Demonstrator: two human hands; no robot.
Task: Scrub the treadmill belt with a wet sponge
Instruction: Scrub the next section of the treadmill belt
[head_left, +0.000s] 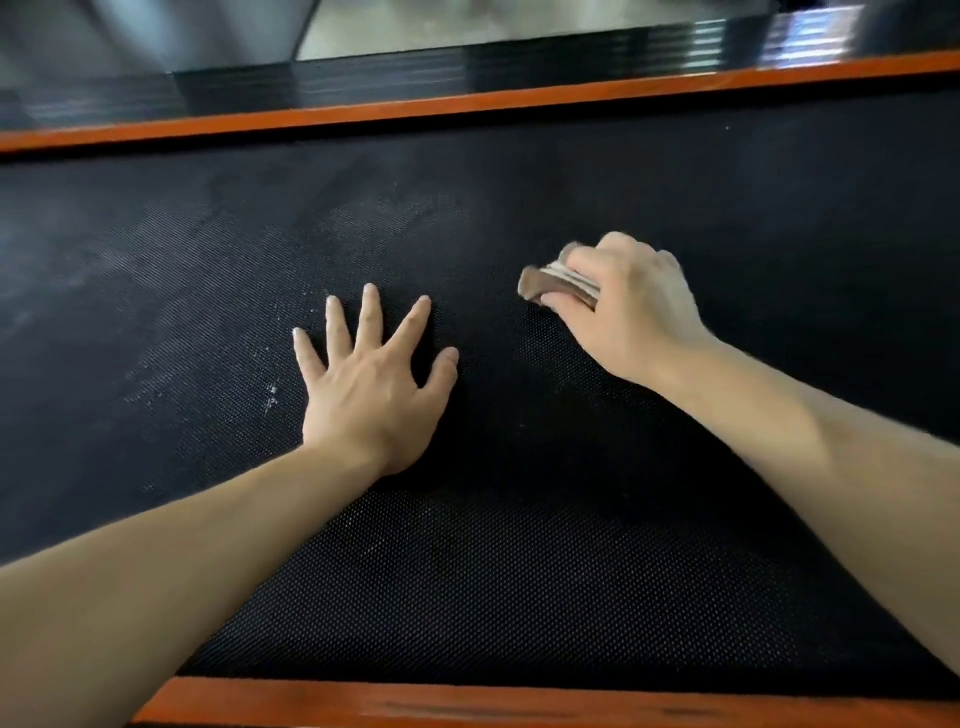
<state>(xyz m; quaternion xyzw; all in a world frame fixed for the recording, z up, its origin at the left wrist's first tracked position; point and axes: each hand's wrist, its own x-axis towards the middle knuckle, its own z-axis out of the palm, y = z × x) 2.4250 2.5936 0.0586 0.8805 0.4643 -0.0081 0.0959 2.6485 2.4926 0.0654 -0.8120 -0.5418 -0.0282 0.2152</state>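
The black textured treadmill belt (519, 571) fills most of the head view. My left hand (371, 384) lies flat on it near the centre, fingers spread and straight. To the right, my right hand (628, 312) grips a brownish sponge (545, 286) with curled fingers and holds it down on the belt. Only the sponge's left end shows; the rest is hidden under my fingers. Pale dusty smears and white specks (270, 400) mark the belt to the left of my left hand.
An orange side rail (467, 106) runs along the belt's far edge, with a black ribbed strip (467, 67) behind it. A second orange rail (571, 704) borders the near edge. Grey floor (467, 21) shows beyond the treadmill.
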